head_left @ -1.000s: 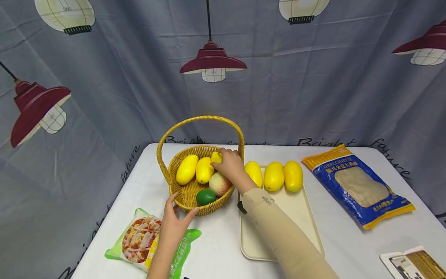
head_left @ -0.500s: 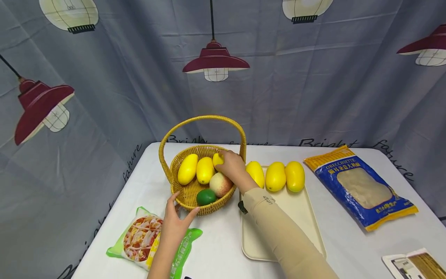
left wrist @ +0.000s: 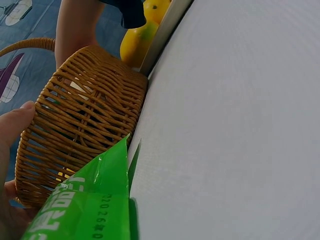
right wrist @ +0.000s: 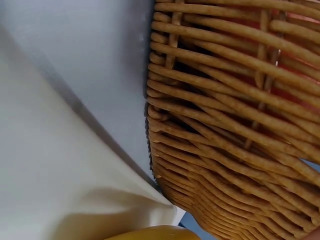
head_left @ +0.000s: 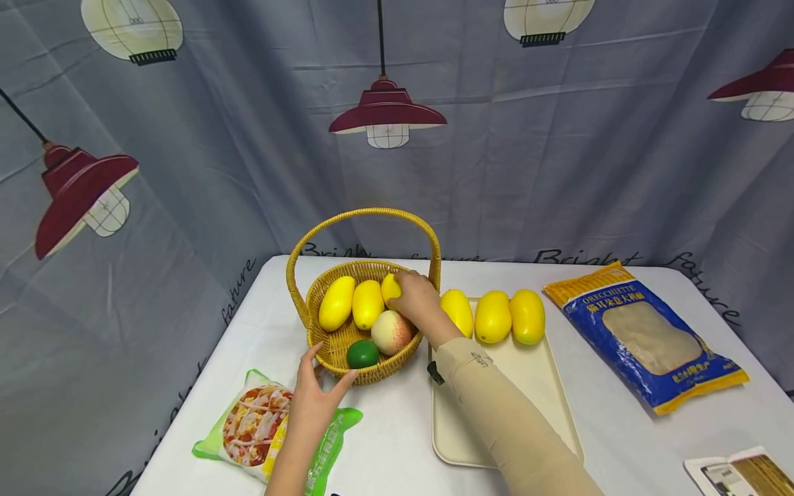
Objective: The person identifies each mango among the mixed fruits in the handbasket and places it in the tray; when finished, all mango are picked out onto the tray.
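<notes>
In the head view, a yellow wicker basket (head_left: pixel 338 344) with a tall arched handle stands on the white table. My right hand (head_left: pixel 418 300) reaches into its right side and grips a yellow mango (head_left: pixel 390 289), partly covered by the fingers. Two more mangoes (head_left: pixel 368 304) lie to its left, a peach (head_left: pixel 392 333) below it, and a small green fruit (head_left: pixel 362 354) near the front rim. My left hand (head_left: pixel 313 399) holds the basket's near-left rim, thumb and fingers spread. The right wrist view shows only the basket's woven wall (right wrist: pixel 230 100); that hand's grasp is hidden there.
Right of the basket is a cream tray (head_left: pixel 455 441), with three mangoes (head_left: pixel 493 317) at its far end, under my right sleeve. A blue orecchiette bag (head_left: pixel 651 337) lies farther right. A green food package (head_left: pixel 254 424) lies under my left forearm, and a printed card (head_left: pixel 738 475) at lower right.
The mango in my right hand has gone lower into the basket, beside the other two. The green fruit has shifted slightly left. My left hand has stayed on the rim.
</notes>
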Tool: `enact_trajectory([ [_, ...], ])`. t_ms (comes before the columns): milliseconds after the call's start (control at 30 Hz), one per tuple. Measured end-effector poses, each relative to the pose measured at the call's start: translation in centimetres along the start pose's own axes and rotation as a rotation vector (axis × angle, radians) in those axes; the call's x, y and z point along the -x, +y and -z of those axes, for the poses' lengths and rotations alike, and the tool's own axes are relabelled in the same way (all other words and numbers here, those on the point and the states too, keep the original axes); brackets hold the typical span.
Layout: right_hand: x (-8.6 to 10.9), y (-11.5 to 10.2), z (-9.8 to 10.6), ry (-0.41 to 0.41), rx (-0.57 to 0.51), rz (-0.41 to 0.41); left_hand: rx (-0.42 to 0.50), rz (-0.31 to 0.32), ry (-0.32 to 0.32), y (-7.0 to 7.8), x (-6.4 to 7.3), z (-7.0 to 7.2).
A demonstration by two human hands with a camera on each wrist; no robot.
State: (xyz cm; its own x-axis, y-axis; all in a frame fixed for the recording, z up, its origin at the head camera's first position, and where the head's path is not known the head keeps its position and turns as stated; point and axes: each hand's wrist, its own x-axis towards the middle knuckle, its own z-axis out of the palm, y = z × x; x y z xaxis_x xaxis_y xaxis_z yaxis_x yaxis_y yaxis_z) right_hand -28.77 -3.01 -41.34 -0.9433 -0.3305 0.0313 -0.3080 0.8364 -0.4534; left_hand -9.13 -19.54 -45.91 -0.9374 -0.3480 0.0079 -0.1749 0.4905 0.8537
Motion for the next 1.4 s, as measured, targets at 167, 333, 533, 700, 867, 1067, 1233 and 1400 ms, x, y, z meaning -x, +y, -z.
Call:
enact_trajectory([
  [167,0.3,0.3,-0.1,0.05,-0.007,0.007,0.002,-0.003,-0.009,0.1,0.0,-0.1],
  [333,0.7,0.4,-0.1,0.156,-0.031,0.05,0.002,0.0,-0.009,0.1,0.1,-0.2],
  [533,1.2,0.4,0.4,0.293,-0.091,0.11,-0.001,0.008,-0.007,0.1,0.1,-0.2],
  [700,1.8,0.2,1.3,0.35,-0.185,0.135,-0.002,0.0,0.0,0.2,0.2,-0.2],
  [867,3.1,-0.2,2.5,0.35,-0.382,0.128,0.003,-0.003,0.003,0.1,0.2,-0.2],
  [1067,5.0,0.0,3.7,0.296,-0.633,0.101,0.007,0.02,-0.013,-0.1,0.0,-0.2],
  [1233,7.0,1.0,4.4,0.291,-0.728,0.088,0.001,0.024,-0.018,0.0,0.0,-0.1],
  [1400,9.0,2.1,4.9,0.295,-0.749,0.048,0.009,0.02,-0.016,0.0,0.0,0.1],
])
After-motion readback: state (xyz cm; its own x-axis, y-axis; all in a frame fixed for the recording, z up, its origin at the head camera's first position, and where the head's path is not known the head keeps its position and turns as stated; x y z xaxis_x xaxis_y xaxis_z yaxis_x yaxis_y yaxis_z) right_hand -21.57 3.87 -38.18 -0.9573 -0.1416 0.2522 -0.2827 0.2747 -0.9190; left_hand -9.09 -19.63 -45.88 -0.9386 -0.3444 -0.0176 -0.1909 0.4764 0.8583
